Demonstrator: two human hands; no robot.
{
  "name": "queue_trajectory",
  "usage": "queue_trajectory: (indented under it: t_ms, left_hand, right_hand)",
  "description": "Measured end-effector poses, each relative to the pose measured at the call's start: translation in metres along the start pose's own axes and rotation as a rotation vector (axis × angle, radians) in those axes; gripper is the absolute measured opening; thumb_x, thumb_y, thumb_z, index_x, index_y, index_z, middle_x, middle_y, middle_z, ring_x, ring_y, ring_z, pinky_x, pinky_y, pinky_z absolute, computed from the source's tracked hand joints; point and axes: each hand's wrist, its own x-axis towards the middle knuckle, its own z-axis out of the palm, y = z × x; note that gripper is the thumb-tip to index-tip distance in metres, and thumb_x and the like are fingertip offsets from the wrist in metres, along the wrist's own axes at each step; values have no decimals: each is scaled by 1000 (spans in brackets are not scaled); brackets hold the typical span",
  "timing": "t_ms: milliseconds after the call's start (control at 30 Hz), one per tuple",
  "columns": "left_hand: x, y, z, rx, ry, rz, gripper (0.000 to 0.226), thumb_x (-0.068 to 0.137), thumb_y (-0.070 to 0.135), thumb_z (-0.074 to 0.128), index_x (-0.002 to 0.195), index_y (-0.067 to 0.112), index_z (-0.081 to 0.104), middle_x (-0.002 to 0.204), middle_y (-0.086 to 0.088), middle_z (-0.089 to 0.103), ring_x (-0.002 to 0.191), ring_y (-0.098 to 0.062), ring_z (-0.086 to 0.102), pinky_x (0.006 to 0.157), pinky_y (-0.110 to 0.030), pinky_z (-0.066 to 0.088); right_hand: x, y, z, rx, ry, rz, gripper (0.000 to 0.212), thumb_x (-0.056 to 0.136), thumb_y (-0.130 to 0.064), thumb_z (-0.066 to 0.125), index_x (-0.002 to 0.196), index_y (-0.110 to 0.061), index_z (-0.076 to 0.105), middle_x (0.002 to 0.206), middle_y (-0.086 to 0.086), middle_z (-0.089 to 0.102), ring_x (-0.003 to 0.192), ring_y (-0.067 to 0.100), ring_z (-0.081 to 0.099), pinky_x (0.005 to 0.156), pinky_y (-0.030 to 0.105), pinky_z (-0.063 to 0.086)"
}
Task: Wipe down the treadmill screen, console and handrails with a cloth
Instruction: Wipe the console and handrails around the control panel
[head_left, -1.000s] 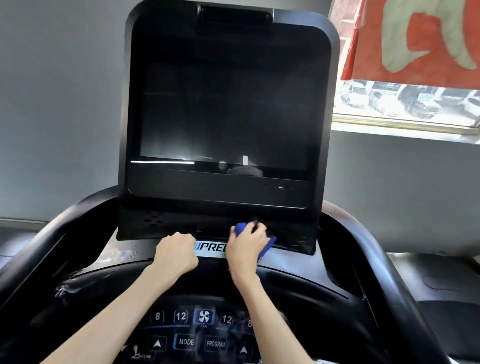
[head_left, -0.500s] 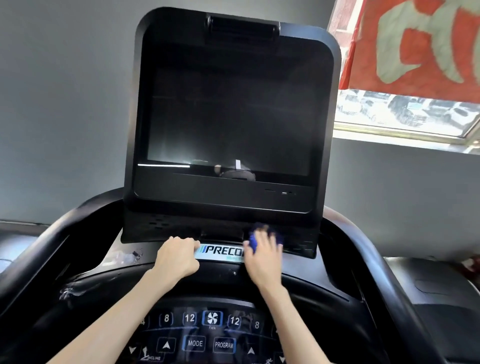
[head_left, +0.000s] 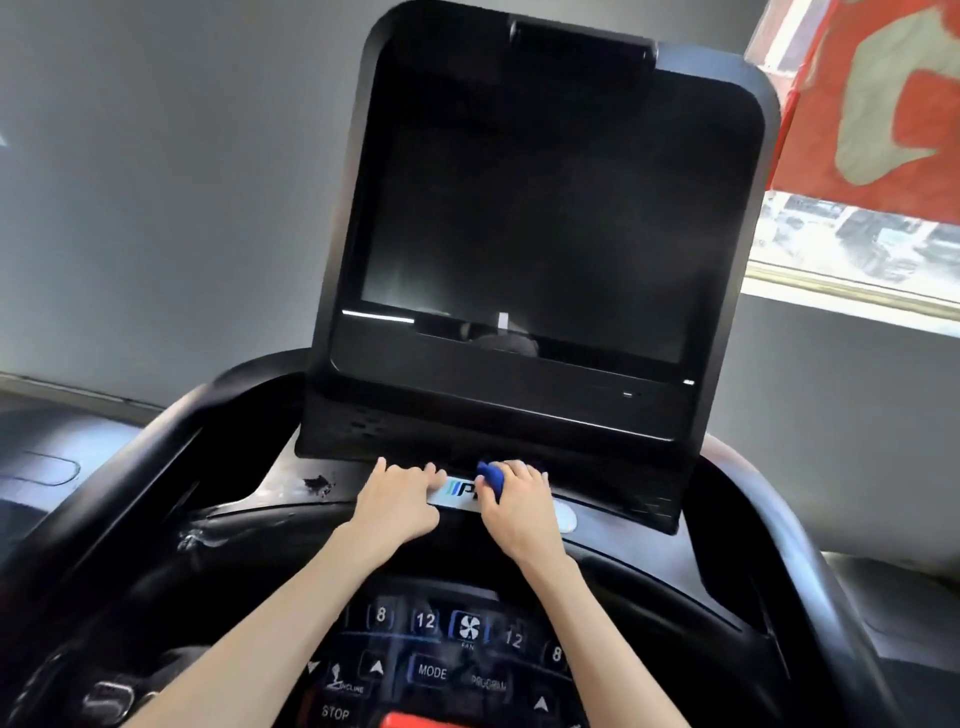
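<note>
Right hand (head_left: 519, 506) clutches the cloth (head_left: 491, 480) on the logo strip (head_left: 460, 491), at the screen's (head_left: 530, 223) 6 o'clock. Left hand (head_left: 400, 499), at the cloth's 9 o'clock, rests loosely on the console (head_left: 280, 493), grasping nothing. Risk: a dipping forearm could press the buttons (head_left: 431, 670) at 6 o'clock.

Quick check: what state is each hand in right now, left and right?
Left hand: open, fingers resting on the console ledge, holding nothing.
Right hand: closed on the blue cloth, pressing it to the ledge.
</note>
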Motion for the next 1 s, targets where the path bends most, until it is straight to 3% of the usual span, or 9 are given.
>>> queue_trajectory:
  t_ms: [200, 300, 400, 467, 533, 633, 733, 833, 1000]
  left_hand:
    - [12, -19, -11, -17, -21, 86, 58, 90, 10, 40, 144, 30, 37, 142, 2, 47, 142, -27, 23, 117, -30, 14]
    - [9, -27, -10, 26, -62, 216, 61, 90, 7, 37, 147, 27, 31, 149, 4, 38, 143, -28, 21, 117, -32, 9]
    - [21, -47, -9, -105, -32, 293, 54, 85, 6, 38, 133, 28, 53, 135, 3, 56, 131, -28, 42, 114, -32, 27]
    - [26, -59, -12, -210, 13, 313, 52, 81, 4, 41, 123, 26, 62, 124, 2, 64, 119, -21, 54, 105, -27, 38]
    - [27, -70, -15, -248, 33, 314, 52, 83, 3, 42, 127, 24, 60, 128, 2, 62, 121, -17, 53, 103, -24, 39]
    - [29, -97, -19, -241, 46, 272, 51, 88, 6, 39, 133, 25, 53, 132, 2, 59, 133, -19, 41, 112, -28, 31]
    - [28, -129, -27, -203, 112, 198, 49, 89, 7, 40, 131, 26, 55, 125, 3, 63, 114, -18, 56, 110, -24, 30]
    - [26, -157, -33, -212, 125, 113, 46, 86, 9, 43, 126, 27, 59, 120, 1, 66, 93, -16, 64, 89, -22, 46]
    - [30, -176, -33, -280, 116, 26, 44, 86, 10, 44, 123, 27, 61, 109, -4, 71, 85, -16, 68, 86, -26, 51]
  right_hand:
    - [6, -24, 6, 20, -127, -158, 60, 83, -51, 26, 119, -18, 61, 120, -5, 61, 116, 15, 49, 106, 31, 30]
    - [0, 0, -8, -46, -94, -5, 40, 91, -43, 39, 118, -22, 59, 121, -11, 60, 118, 10, 49, 110, 32, 22]
    - [-9, -9, -6, -85, 26, 115, 37, 90, -40, 40, 115, -20, 60, 118, -9, 61, 117, 12, 50, 106, 32, 24]
    - [-11, -20, 3, -104, -29, 78, 51, 87, -47, 30, 120, -20, 59, 125, -8, 58, 124, 14, 46, 107, 34, 25]
    - [-10, -27, 4, 24, -126, 90, 39, 95, -38, 39, 125, -22, 56, 132, -12, 54, 130, 8, 40, 112, 33, 23]
    - [-6, -33, -16, 444, 225, 365, 24, 98, -22, 46, 115, -14, 61, 114, -2, 67, 114, 16, 58, 94, 23, 39]
    - [2, -22, -30, 496, 686, 810, 36, 99, -26, 41, 122, 0, 49, 121, 23, 57, 113, 37, 53, 90, 35, 37]
    - [23, -29, -12, 505, 639, 902, 41, 99, -30, 39, 124, 1, 47, 125, 21, 53, 116, 38, 48, 98, 40, 34]
    - [58, -70, 44, 190, 493, 775, 46, 95, -22, 47, 122, 15, 45, 128, 32, 45, 120, 41, 41, 103, 46, 26]
